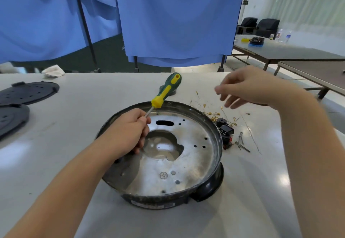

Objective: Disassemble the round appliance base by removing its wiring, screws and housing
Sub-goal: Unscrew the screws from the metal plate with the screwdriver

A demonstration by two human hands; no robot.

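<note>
Round appliance base (186, 165), embossed mark and front label both illegible.

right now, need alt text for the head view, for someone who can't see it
A left hand grips a screwdriver by its shaft over a round base on a table. The right hand hovers open above loose wires and screws.

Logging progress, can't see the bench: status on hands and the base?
Left hand grips screwdriver by its shaft over round base. Right hand open, above loose wires. Nothing in the way.
</note>
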